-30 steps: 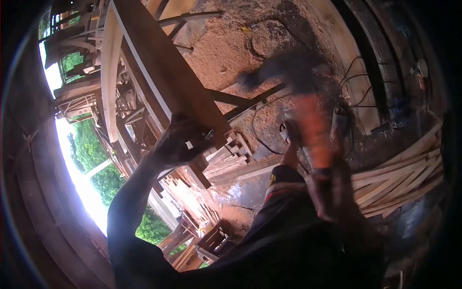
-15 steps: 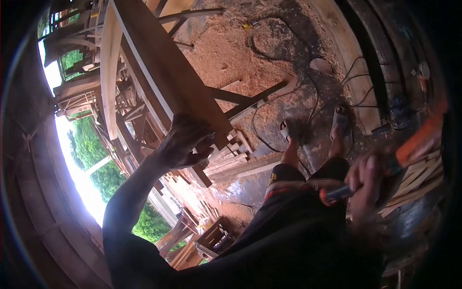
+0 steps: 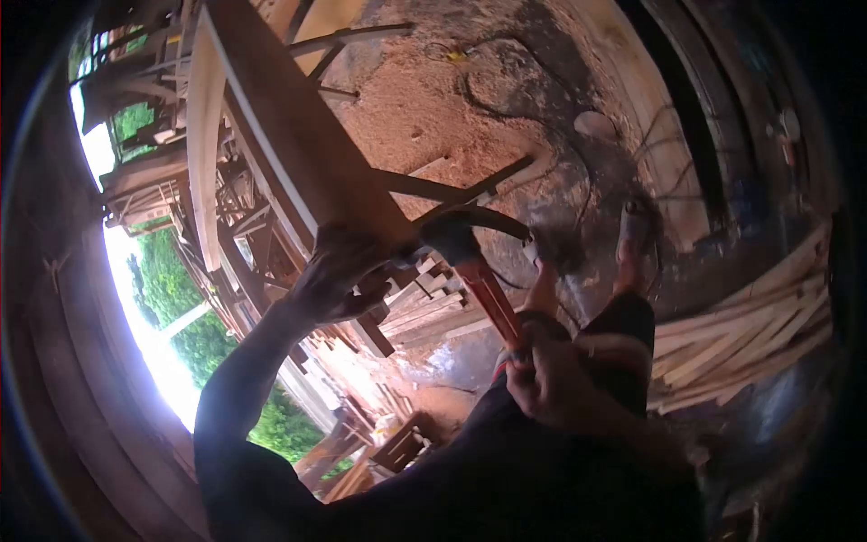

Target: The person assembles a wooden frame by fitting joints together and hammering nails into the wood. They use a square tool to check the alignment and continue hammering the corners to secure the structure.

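Right hand (image 3: 553, 384), nearest the camera: fingers wrapped tight round the lower end of a hammer (image 3: 479, 271) handle. Handle is red-orange and runs up and left from the fist. The dark hammer head sits at the near end of the plank (image 3: 298, 135), touching or just beside it; motion blur prevents telling which.

Left hand (image 3: 334, 275): arm reaches forward from lower left. Fingers curled over the near end of the plank, pressed against the wood, just left of the hammer head. Whether they pinch anything small between them cannot be told.

Plank: long, dark, runs from the left hand away toward the upper left, resting on a timber frame.

Below the hands: dark shorts (image 3: 614, 334), two feet in sandals (image 3: 637, 221) on the floor.

Further off: floor (image 3: 433, 99) covered in sawdust, with black cables (image 3: 488, 99) looping across it. A stack of pale wooden slats (image 3: 750, 334) lies to the right. Short offcuts (image 3: 424, 298) are piled under the plank end. Greenery (image 3: 172, 289) is visible at far left, in bright daylight.
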Motion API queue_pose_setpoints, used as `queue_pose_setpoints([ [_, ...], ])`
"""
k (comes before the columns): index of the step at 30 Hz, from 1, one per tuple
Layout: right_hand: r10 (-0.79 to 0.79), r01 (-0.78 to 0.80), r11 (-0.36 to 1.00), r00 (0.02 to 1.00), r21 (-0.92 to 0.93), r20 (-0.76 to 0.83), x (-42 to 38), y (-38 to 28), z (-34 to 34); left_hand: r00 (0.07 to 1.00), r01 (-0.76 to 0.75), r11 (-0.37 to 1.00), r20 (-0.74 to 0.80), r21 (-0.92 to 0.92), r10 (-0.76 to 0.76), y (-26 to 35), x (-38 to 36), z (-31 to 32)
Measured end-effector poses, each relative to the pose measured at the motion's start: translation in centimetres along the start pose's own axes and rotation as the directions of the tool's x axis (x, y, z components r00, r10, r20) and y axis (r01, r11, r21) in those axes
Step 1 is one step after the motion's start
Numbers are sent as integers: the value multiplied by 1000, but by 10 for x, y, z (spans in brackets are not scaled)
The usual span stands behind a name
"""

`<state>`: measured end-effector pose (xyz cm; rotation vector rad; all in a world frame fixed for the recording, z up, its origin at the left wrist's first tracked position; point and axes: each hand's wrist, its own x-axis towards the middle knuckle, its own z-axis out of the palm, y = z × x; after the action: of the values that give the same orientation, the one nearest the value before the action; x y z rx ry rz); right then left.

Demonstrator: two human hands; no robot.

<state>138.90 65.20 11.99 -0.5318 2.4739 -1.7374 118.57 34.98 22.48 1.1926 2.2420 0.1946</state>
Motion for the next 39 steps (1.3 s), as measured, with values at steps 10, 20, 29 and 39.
queue_pose_setpoints([
  [10, 684, -457, 620, 714, 637, -153, 16, 26, -81, 635, 603, 797, -586, -33, -504, 31, -57, 61],
  [20, 709, -499, 617, 687, 608, -155, 2, 42, -93, 674, 565, 800, -447, -201, -588, 13, -76, 88],
  [29, 418, -432, 868, 902, 244, 110, -6, 9, -6, 635, 545, 790, -476, -281, -608, -5, -90, 101],
  [39, 406, -419, 862, 908, 284, 107, 13, -5, 12, 691, 571, 815, -479, -96, -541, 5, -88, 93],
])
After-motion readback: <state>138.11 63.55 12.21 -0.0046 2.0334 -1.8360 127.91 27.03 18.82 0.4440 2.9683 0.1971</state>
